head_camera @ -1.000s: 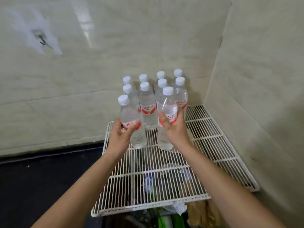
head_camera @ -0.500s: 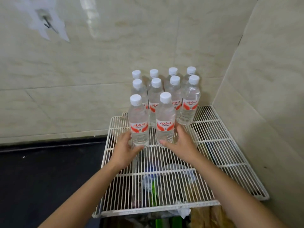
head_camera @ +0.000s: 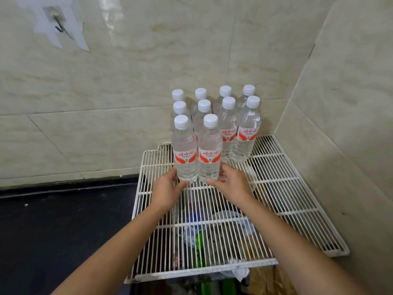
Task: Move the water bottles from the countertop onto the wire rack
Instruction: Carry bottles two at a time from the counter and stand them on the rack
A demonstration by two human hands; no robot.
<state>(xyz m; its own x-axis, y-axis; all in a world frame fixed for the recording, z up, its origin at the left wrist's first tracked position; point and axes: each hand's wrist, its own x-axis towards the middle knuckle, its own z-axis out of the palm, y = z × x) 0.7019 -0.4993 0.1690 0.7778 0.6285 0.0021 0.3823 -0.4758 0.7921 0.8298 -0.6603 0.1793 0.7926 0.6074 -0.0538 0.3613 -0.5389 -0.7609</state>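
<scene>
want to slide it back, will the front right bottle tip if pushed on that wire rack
Probably heavy: the front right bottle looks full. Tall and narrow on wire rack bars, it may tip if pushed high; low seems safer.

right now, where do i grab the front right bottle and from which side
Around the ribbed lower body of the front right bottle, below its label, coming from the right front: it stands upright, the front left bottle blocks its left and back bottles stand behind. The right hand holds it there.
</scene>
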